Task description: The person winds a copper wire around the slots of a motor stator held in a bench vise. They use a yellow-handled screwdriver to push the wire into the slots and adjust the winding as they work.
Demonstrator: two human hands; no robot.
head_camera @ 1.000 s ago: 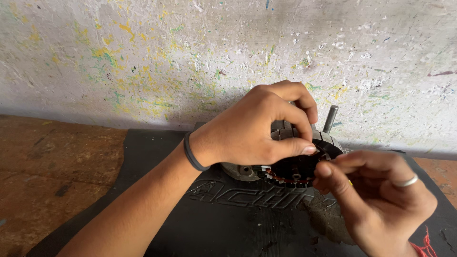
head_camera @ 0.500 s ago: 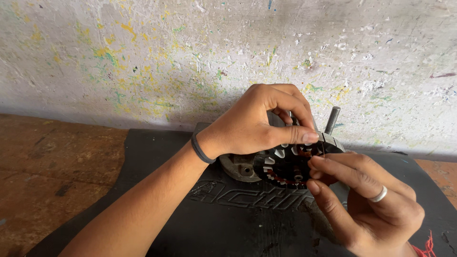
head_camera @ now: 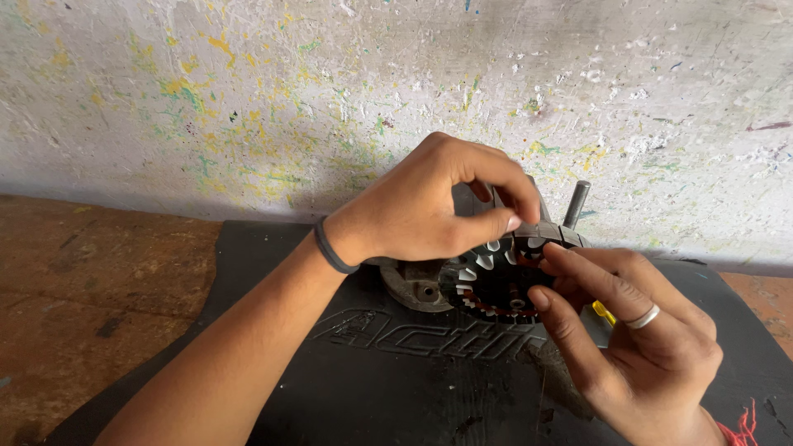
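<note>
Head cam: the motor [head_camera: 496,281] sits on the black mat [head_camera: 372,372] near the wall, its shaft [head_camera: 576,204] poking up toward 1 o'clock. Left hand [head_camera: 429,206] comes in from 9 o'clock, thumb and forefinger pinched narrow on the top rim. Right hand [head_camera: 636,330] sits at 4 o'clock, fingers half-spread, tips touching the winding face. Both are right on it.

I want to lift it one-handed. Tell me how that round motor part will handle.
The motor part looks metal with copper windings, so probably heavy for its size and stiff. Being round with a shaft, it may roll if released. The windings seem easily scratched.
</note>
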